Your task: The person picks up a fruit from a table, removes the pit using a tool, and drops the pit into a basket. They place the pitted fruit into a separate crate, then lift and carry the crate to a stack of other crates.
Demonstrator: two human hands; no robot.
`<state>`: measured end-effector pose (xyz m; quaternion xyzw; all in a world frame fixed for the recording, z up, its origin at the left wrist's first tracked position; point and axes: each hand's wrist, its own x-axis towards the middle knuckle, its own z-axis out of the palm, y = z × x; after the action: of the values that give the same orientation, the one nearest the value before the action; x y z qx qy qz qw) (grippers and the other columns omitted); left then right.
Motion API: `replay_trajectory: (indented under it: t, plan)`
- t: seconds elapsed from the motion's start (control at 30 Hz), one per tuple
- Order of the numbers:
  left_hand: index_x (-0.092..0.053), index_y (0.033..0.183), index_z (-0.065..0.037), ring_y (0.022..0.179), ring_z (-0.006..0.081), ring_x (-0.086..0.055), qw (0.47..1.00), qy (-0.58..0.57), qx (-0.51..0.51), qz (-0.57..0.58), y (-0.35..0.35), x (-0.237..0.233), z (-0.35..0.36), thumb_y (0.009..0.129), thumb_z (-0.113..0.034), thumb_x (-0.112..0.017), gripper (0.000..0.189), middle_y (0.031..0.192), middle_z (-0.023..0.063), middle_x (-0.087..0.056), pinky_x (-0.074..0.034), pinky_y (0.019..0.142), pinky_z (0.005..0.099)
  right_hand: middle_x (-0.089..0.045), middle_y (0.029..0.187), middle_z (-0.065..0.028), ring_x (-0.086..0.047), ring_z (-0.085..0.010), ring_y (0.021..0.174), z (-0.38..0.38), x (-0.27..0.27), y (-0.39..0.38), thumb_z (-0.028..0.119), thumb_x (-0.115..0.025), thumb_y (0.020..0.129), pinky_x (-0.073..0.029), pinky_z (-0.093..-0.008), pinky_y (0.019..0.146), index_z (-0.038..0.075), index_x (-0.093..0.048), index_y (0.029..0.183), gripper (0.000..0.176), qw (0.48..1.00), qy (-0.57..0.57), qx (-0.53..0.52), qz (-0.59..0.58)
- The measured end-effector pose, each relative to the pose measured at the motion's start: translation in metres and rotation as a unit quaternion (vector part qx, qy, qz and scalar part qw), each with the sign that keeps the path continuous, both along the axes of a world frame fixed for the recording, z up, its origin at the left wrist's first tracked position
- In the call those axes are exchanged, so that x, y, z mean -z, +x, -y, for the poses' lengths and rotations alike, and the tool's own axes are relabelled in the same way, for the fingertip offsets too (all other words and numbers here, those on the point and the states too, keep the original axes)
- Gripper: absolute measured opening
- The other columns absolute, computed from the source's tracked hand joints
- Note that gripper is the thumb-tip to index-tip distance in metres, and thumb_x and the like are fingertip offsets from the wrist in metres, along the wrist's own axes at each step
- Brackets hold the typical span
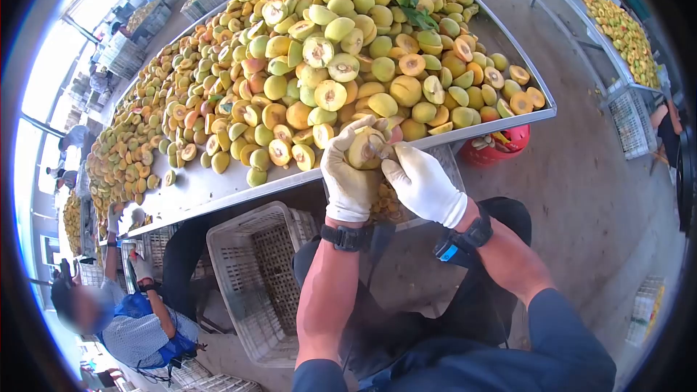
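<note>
My left hand (350, 174), in a stained white glove, is wrapped around a yellow-green peach (365, 149) just at the near edge of the metal table (210, 192). My right hand (423, 185), also gloved, presses against the peach from the right with fingers closed; a small tool may be in it but I cannot make it out. A big heap of whole and halved peaches (319, 51) covers the table beyond both hands.
A white plastic crate (254, 276) stands below the table at my left knee, another with fruit (392, 207) under my hands. A red bucket (504, 147) sits under the table's right corner. A seated person (138, 319) works at lower left. A second fruit-laden table (617, 29) stands far right.
</note>
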<state>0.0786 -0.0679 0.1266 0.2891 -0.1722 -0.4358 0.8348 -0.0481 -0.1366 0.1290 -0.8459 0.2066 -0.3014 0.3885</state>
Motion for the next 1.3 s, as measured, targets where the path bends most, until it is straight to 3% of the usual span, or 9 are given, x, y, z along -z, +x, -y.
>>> replay_trajectory:
  t: [0.17,0.3,0.37,0.63,0.73,1.0,1.23,1.3]
  plan:
    - [-0.055,0.11,0.006,0.095,0.0277,-0.06,0.98,-0.042,0.037,-0.19,0.004,-0.008,0.001,0.087,-0.024,-0.051,0.037,0.106,0.0177,-0.06,-0.051,0.091,0.0391,-0.062,0.08,-0.0241,-0.062,-0.0438,0.073,-0.01,-0.002,0.01,0.022,-0.057,0.094,-0.05,-0.0497,0.064,-0.001,-0.055,0.091,0.024,0.998,-0.053,-0.005,-0.015]
    - [-0.053,0.107,0.005,0.095,0.03,-0.058,0.979,-0.013,0.013,-0.201,0.001,-0.016,-0.001,0.084,-0.025,-0.053,0.038,0.105,0.018,-0.057,-0.05,0.092,0.0413,-0.061,0.078,-0.0235,-0.061,-0.0449,0.074,-0.02,-0.003,0.012,0.015,-0.058,0.093,-0.049,-0.0498,0.063,0.0,-0.054,0.094,0.016,0.999,-0.019,-0.004,-0.036]
    - [-0.053,0.108,0.005,0.096,0.0303,-0.058,0.979,-0.015,0.008,-0.204,-0.001,-0.017,-0.002,0.084,-0.025,-0.053,0.039,0.106,0.0182,-0.056,-0.05,0.092,0.0417,-0.062,0.079,-0.0243,-0.062,-0.0449,0.073,-0.022,-0.004,0.012,0.021,-0.057,0.094,-0.051,-0.0509,0.062,0.0,-0.054,0.09,0.022,0.999,-0.039,0.011,-0.016]
    - [-0.056,0.112,0.002,0.093,0.0289,-0.062,0.977,-0.012,-0.019,-0.212,-0.003,-0.017,-0.002,0.087,-0.031,-0.05,0.042,0.105,0.0186,-0.061,-0.053,0.086,0.0431,-0.062,0.079,-0.0254,-0.062,-0.0459,0.073,-0.02,-0.003,0.016,0.021,-0.056,0.094,-0.05,-0.0518,0.062,-0.001,-0.054,0.091,0.022,1.0,-0.01,0.012,0.013]
    - [-0.057,0.11,0.002,0.093,0.0289,-0.061,0.987,-0.006,-0.028,-0.158,-0.003,-0.016,-0.003,0.087,-0.03,-0.05,0.04,0.104,0.0176,-0.061,-0.053,0.086,0.0426,-0.062,0.079,-0.0254,-0.062,-0.0459,0.073,-0.018,-0.005,0.016,0.02,-0.056,0.095,-0.05,-0.0517,0.063,-0.001,-0.054,0.091,0.022,1.0,-0.004,0.006,0.005]
    - [-0.058,0.11,0.001,0.097,0.0276,-0.061,0.988,0.003,-0.032,-0.148,-0.001,-0.006,-0.003,0.087,-0.025,-0.05,0.036,0.109,0.0179,-0.062,-0.053,0.085,0.0367,-0.061,0.078,-0.0251,-0.061,-0.0462,0.074,-0.017,-0.001,0.014,0.021,-0.055,0.095,-0.049,-0.052,0.064,-0.001,-0.053,0.093,0.023,1.0,-0.013,-0.007,-0.001]
    - [-0.057,0.112,0.0,0.096,0.0274,-0.062,0.994,0.001,-0.041,-0.098,-0.01,-0.015,-0.009,0.088,-0.023,-0.051,0.034,0.108,0.0179,-0.063,-0.053,0.085,0.0367,-0.061,0.076,-0.0268,-0.061,-0.0468,0.074,-0.02,-0.002,0.013,0.017,-0.055,0.096,-0.048,-0.0509,0.062,-0.004,-0.051,0.095,0.022,0.994,0.09,-0.046,0.034]
    - [-0.057,0.108,0.004,0.092,0.0292,-0.061,0.994,0.032,-0.053,-0.086,-0.014,-0.021,-0.01,0.083,-0.025,-0.052,0.038,0.103,0.0175,-0.061,-0.053,0.083,0.0369,-0.061,0.075,-0.027,-0.061,-0.047,0.073,-0.021,-0.003,0.011,0.017,-0.055,0.096,-0.047,-0.0507,0.061,-0.004,-0.051,0.095,0.021,0.993,0.103,-0.054,0.028]
